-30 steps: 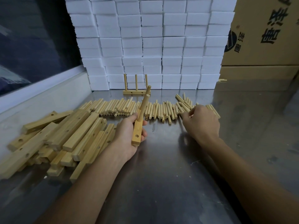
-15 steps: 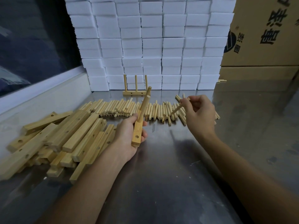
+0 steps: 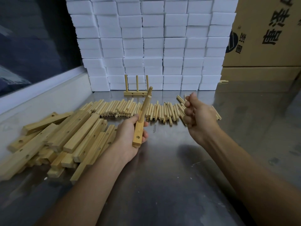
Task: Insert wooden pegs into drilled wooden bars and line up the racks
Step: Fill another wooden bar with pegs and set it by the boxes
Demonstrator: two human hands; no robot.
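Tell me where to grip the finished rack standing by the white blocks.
Pinch the finished rack by its flat base bar, from the near side, fingers over the long edges. Its three pegs stand upright and the white blocks sit close behind.

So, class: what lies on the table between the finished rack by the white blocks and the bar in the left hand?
A row of loose pegs, seen in the head view.

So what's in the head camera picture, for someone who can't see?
A left hand holds a drilled bar with one peg in its far end, while the right hand hovers curled over a row of pegs. Bars lie piled on the left, and a finished rack stands behind.
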